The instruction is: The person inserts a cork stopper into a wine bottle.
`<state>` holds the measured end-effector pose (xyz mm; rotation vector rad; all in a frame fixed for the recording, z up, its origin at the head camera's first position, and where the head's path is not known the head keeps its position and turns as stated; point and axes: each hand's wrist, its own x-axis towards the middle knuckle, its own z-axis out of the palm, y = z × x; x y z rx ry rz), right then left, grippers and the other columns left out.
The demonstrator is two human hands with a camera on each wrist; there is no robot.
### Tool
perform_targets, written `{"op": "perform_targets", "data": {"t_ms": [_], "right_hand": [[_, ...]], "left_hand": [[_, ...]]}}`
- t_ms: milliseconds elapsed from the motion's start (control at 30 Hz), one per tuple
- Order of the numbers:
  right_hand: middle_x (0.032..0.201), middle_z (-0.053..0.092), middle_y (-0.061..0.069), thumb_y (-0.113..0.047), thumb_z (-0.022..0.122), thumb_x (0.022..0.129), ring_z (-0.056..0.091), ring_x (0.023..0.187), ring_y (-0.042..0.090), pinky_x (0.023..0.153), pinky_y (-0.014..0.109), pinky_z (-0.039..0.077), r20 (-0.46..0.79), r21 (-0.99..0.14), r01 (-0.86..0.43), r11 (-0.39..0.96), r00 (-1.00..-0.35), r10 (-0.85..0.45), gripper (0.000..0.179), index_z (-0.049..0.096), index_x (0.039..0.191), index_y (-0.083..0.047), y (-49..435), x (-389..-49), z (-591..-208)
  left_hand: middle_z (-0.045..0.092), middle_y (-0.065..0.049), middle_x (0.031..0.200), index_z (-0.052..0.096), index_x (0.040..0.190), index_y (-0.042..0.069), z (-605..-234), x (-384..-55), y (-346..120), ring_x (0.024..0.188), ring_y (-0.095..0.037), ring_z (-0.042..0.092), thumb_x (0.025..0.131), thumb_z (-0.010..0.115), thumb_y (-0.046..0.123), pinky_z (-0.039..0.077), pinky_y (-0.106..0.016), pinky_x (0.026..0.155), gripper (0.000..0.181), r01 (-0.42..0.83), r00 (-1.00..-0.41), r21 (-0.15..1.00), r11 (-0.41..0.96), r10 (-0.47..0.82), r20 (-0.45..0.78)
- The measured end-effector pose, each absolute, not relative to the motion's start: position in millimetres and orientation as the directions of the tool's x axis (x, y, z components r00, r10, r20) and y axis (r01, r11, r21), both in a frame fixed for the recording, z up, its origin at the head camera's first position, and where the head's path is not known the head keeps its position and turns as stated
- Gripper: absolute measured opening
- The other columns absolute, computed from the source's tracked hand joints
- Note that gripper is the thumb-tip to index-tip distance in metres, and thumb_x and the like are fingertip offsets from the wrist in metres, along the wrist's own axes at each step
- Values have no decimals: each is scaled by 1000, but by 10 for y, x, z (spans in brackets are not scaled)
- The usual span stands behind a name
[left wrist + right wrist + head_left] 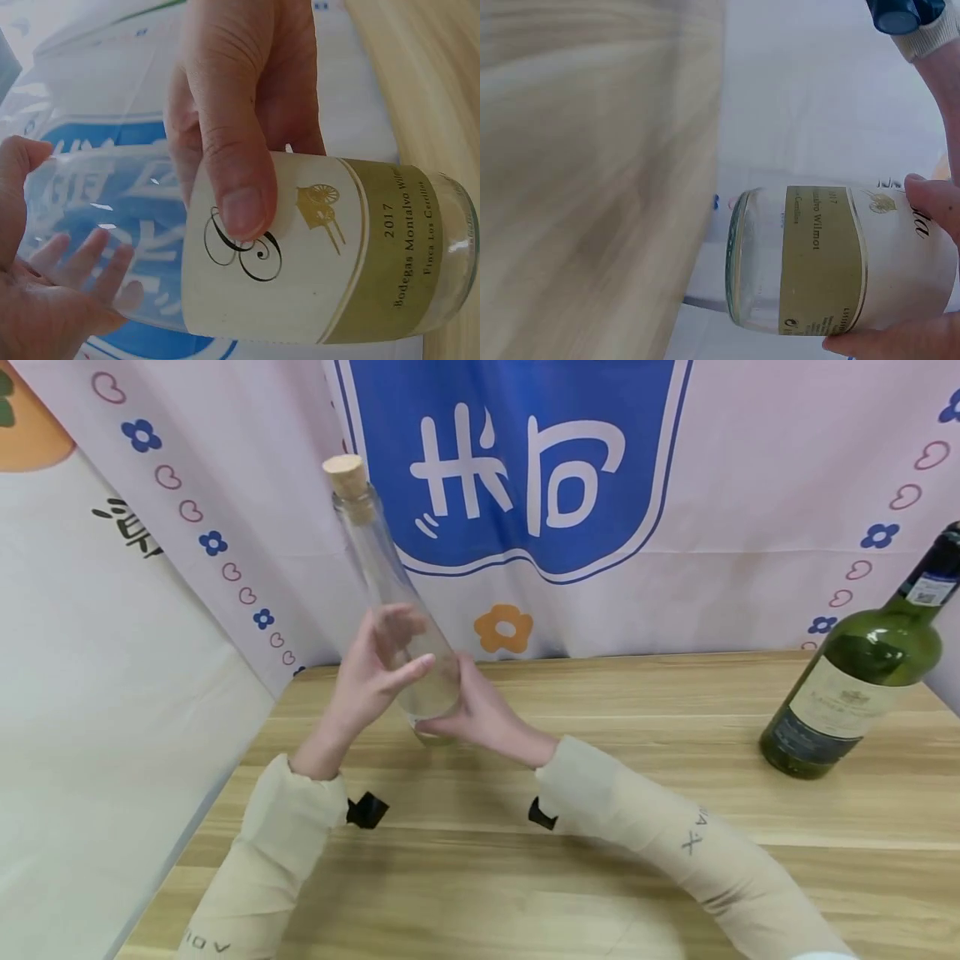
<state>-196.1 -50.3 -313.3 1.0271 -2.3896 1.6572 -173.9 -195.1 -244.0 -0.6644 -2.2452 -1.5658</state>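
A clear glass bottle [375, 556] with a cork [348, 477] in its neck is held tilted above the table, base low and neck leaning up to the left. My left hand [363, 672] wraps its upper body, the thumb across the front and the fingers behind, seen through the glass in the left wrist view. Lower down, my right hand [487, 714] grips it, with the thumb on the cream part of the label [300, 285]. An olive band with "2017" borders that label near the base. The bottle's base [739, 259] hangs apart from the tabletop.
On the right of the wooden table [637, 885] stands a green wine bottle [870, 647] with a dark neck wrap. Behind the table hangs a printed curtain [735, 485] with a blue emblem. White fabric [112, 718] lies beyond the left edge.
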Motion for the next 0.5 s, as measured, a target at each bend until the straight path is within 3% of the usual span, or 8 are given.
{"op": "perform_targets", "data": {"t_ms": [267, 500], "right_hand": [[135, 40, 15, -12, 80, 68, 44, 119, 28, 98, 36, 39, 364, -862, -482, 156, -804, -470, 92, 23, 140, -7, -682, -2262, -3102], [133, 42, 18, -13, 80, 69, 45, 118, 31, 95, 34, 42, 295, -903, -397, 165, -851, -434, 90, 25, 139, -6, -849, -2504, -3186]], "left_hand": [[52, -24, 118, 37, 127, -7, -2434, -2107, -2118, 110, -28, 50, 78, 61, -12, 36, -40, 102, 54, 550, -835, 787, 281, 163, 525], [49, -25, 124, 36, 129, -6, -2507, -2397, -2226, 116, -33, 47, 80, 60, -9, 33, -36, 104, 55, 527, -850, 802, 283, 159, 502]]}}
